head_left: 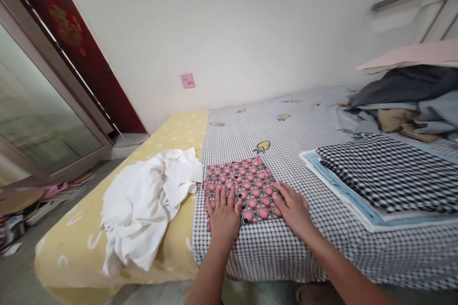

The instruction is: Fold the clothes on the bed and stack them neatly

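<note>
A folded shirt [250, 176] with pink flowers and dark buttons lies on the checked bedsheet [246, 133] near the bed's front edge. My left hand [224, 212] rests on its lower left part, fingers spread and palm down. Across its right edge lies my right hand [292, 207], fingers extended and partly on the cloth. Neither hand grips the fabric. To the left is a crumpled white garment [150, 200], apart from both hands.
On the right sits a stack of folded clothes, a black-and-white checked one [393, 171] on top. Behind it is a heap of grey clothes [411, 88]. A yellow sheet [71, 243] covers the bed's left side. The white wall [250, 33] bounds the back.
</note>
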Available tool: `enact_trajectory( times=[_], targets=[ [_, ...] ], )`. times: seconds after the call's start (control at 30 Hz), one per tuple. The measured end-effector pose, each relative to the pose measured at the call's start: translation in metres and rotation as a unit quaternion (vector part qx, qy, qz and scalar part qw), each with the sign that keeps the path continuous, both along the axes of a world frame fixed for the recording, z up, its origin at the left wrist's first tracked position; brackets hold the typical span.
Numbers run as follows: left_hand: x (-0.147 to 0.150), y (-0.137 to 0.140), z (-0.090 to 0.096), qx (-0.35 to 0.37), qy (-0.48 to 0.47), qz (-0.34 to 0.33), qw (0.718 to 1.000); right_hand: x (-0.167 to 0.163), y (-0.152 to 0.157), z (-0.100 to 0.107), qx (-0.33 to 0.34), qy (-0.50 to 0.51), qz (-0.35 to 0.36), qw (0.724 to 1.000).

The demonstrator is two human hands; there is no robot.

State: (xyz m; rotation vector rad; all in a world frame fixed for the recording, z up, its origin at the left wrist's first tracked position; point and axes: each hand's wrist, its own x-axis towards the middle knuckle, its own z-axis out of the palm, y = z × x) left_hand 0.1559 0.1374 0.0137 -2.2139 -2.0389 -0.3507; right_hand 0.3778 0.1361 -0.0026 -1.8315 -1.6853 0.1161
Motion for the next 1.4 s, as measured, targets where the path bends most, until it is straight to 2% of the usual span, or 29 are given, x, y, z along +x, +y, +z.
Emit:
enact_trajectory(
  times=[0.1, 0.17, 0.23, 0.3, 0.4, 0.47, 0.57, 0.9, 1.23, 1.4],
  targets=[
    [0.001, 0.0, 0.001, -0.005, 0.01, 0.003, 1.0, -0.027, 0.0, 0.041, 0.06, -0.022, -0.022, 0.998],
    [0.002, 0.0, 0.002, -0.009, 0.017, 0.006, 1.0, -0.051, 0.005, 0.067, 0.109, -0.063, 0.021, 0.992],
    [0.001, 0.0, 0.002, -0.009, 0.019, 0.004, 1.0, -0.072, 0.015, 0.079, 0.116, -0.105, 0.076, 0.985],
    [0.001, 0.001, 0.0, -0.004, 0.017, 0.0, 1.0, -0.084, 0.029, 0.074, 0.061, -0.138, 0.123, 0.981],
    [0.0, 0.002, -0.004, 0.002, 0.01, -0.001, 1.0, -0.085, 0.048, 0.046, -0.073, -0.154, 0.152, 0.974],
    [0.0, 0.003, -0.007, 0.003, 0.005, 0.0, 1.0, -0.081, 0.055, 0.029, -0.111, -0.157, 0.153, 0.969],
    [0.0, 0.003, -0.007, 0.001, 0.003, 0.0, 1.0, -0.078, 0.058, 0.018, -0.105, -0.163, 0.15, 0.969],
    [-0.003, 0.004, -0.001, -0.021, 0.019, 0.021, 0.999, -0.059, 0.051, 0.02, -0.053, -0.157, 0.15, 0.975],
    [0.0, 0.002, 0.01, -0.069, 0.034, 0.036, 0.996, -0.028, 0.031, 0.016, -0.092, -0.158, 0.106, 0.977],
    [-0.012, 0.017, 0.019, -0.116, 0.032, 0.03, 0.992, -0.016, 0.028, 0.006, -0.097, -0.165, 0.091, 0.977]
  ],
)
